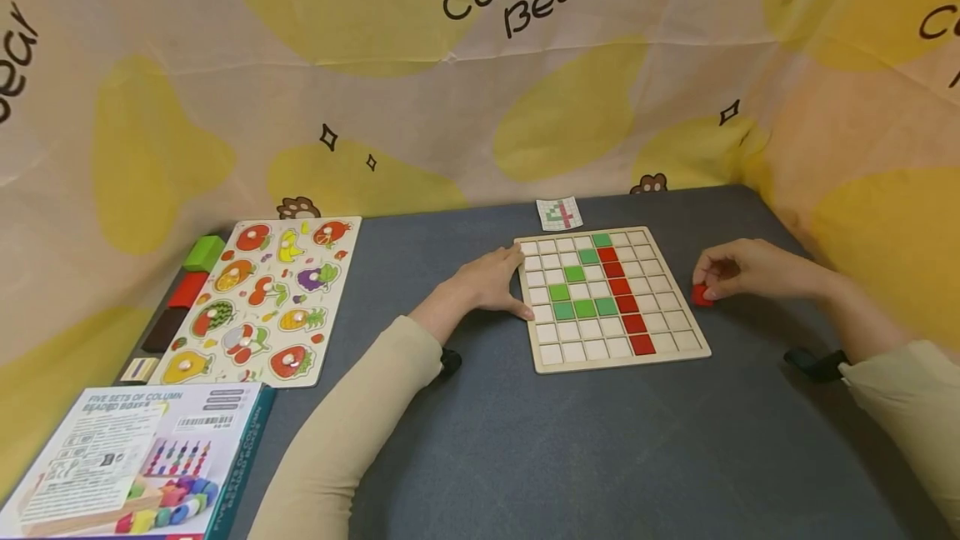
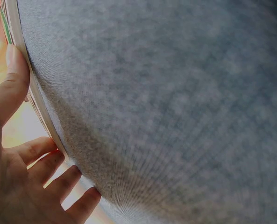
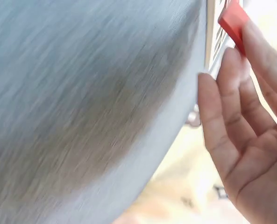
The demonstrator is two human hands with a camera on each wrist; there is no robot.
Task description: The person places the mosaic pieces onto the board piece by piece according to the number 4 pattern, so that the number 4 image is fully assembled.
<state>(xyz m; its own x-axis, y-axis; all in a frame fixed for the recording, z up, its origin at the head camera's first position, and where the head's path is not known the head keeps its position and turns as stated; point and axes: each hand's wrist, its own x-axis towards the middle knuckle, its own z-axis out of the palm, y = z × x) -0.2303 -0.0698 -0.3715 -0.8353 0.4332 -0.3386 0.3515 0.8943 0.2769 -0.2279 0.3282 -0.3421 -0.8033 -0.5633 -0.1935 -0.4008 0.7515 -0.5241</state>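
A wooden grid board (image 1: 663, 277) lies on the dark table, with a column of red square tiles (image 1: 626, 304) and several green tiles (image 1: 583, 307) among its white cells. My left hand (image 1: 491, 280) rests at the board's left edge, thumb near the middle of that side and fingers toward the far corner. In the left wrist view the fingers (image 2: 59, 184) are spread along the edge. Just off the board's right side, my right hand (image 1: 738, 269) pinches a red square tile (image 3: 234, 21) between thumb and fingertips.
Behind the board lies a small pattern card (image 1: 558, 213) with a green and red figure. To the left are a fruit puzzle board (image 1: 288, 290), a boxed bead set (image 1: 142, 457), and green (image 1: 203, 253), red (image 1: 188, 290) and dark (image 1: 165, 330) blocks. A printed cloth (image 1: 420, 90) backs the table.
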